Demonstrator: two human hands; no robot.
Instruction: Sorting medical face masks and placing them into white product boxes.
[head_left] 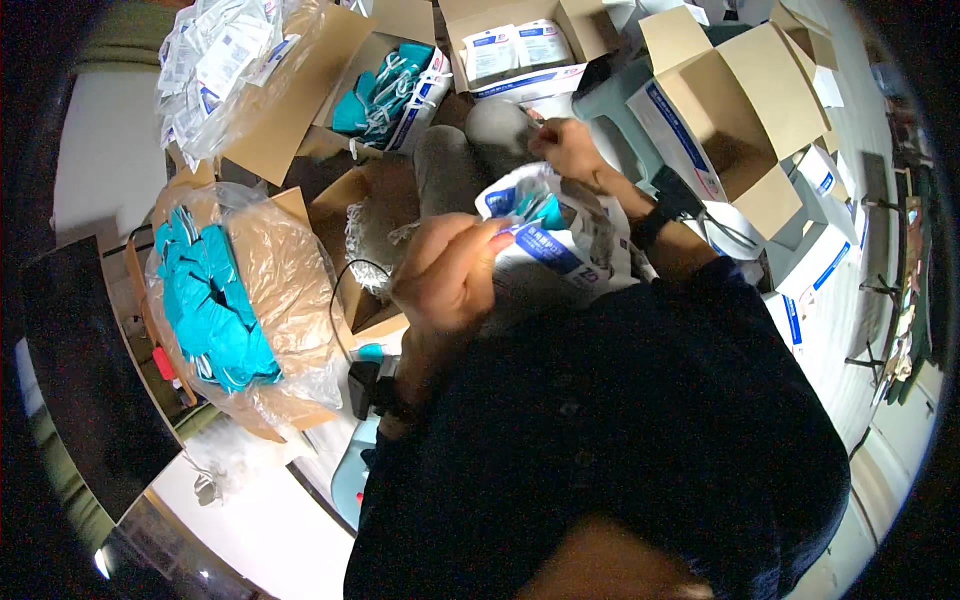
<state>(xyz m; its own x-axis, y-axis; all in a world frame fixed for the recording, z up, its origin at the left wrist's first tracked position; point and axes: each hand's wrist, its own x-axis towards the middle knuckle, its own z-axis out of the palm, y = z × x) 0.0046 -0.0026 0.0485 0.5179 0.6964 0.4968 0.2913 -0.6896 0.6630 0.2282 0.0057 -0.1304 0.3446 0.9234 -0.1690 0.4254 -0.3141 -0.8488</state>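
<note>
My left hand (447, 275) is closed, pinching the edge of a white and blue printed plastic pouch (553, 248) above my lap. The pouch's mouth gapes, and a teal face mask (540, 210) shows inside it. Beyond the pouch, by my knee, my right hand (570, 148) has its fingers curled together; whatever they may hold is too small to make out. Ahead, an open box (418, 118) holds teal masks with white loops (385, 92). To the left, a stack of teal masks (215, 305) lies in a clear plastic bag (300, 270) inside a carton.
Many white packets (225, 60) fill a plastic bag at the far left. A carton (590, 35) at the back holds filled pouches (515, 50). An open cardboard box (740, 110) stands at the right, above more white boxes (815, 255). A dark panel (95, 370) leans at the left.
</note>
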